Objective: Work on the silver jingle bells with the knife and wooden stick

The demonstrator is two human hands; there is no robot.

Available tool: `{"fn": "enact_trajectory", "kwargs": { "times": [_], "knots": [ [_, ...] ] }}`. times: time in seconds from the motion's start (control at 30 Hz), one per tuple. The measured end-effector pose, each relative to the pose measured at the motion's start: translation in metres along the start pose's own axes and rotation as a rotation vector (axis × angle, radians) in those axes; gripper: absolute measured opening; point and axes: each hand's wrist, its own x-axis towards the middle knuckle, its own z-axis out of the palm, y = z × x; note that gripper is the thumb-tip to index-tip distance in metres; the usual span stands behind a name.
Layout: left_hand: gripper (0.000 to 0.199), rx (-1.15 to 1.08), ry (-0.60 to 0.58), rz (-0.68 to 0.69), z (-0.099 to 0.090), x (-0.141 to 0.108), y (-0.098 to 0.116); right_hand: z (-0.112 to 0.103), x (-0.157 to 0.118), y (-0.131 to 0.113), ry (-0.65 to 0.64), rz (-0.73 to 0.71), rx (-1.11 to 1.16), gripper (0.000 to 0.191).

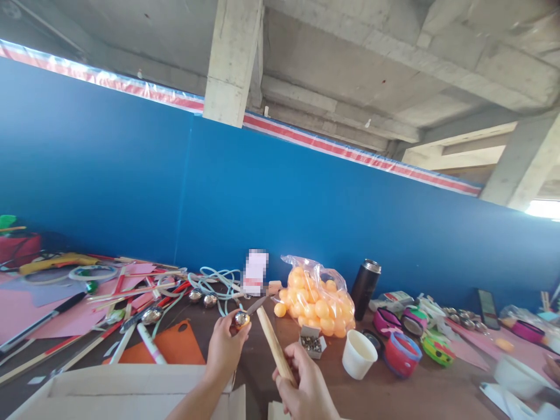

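Low in the middle of the head view, my left hand (225, 344) pinches a shiny silver ball (241, 319) between thumb and fingers. To its right, my right hand (301, 379) is wrapped round the lower end of a pale wooden stick (273, 341), which tilts up and to the left. Ball and stick are apart. A dark pointed strip (257, 305) shows between them; its kind is unclear. Just beyond my right hand sits a small open box (311, 343) of tiny metal pieces. Two similar silver balls (202, 298) lie on the table behind my left hand.
A clear bag of orange balls (317, 300), a black bottle (366, 289) and a white paper cup (359, 356) stand ahead and right. Sticks, pens and an orange sheet (175, 344) crowd the left. Cardboard (126, 391) lies at the front edge. A blue partition (284, 192) rises behind.
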Motion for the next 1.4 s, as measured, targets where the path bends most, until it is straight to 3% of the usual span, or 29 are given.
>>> {"fn": "enact_trajectory", "kwargs": {
  "times": [0.83,1.07,1.17,1.4],
  "knots": [
    [0.051,-0.068,-0.008,-0.043,0.001,0.003,-0.003,0.0,0.001,0.001,-0.033,0.009,0.007,0.016],
    [0.052,-0.056,0.017,-0.027,0.0,0.004,-0.006,-0.002,0.004,0.01,0.016,0.152,0.061,0.01],
    [0.053,-0.033,0.008,-0.017,-0.001,0.004,-0.006,0.0,0.008,0.024,-0.04,0.233,0.009,0.012],
    [0.054,-0.043,0.0,0.009,-0.001,0.004,-0.007,0.001,0.009,0.025,-0.053,0.256,-0.015,0.006]
  ]
}}
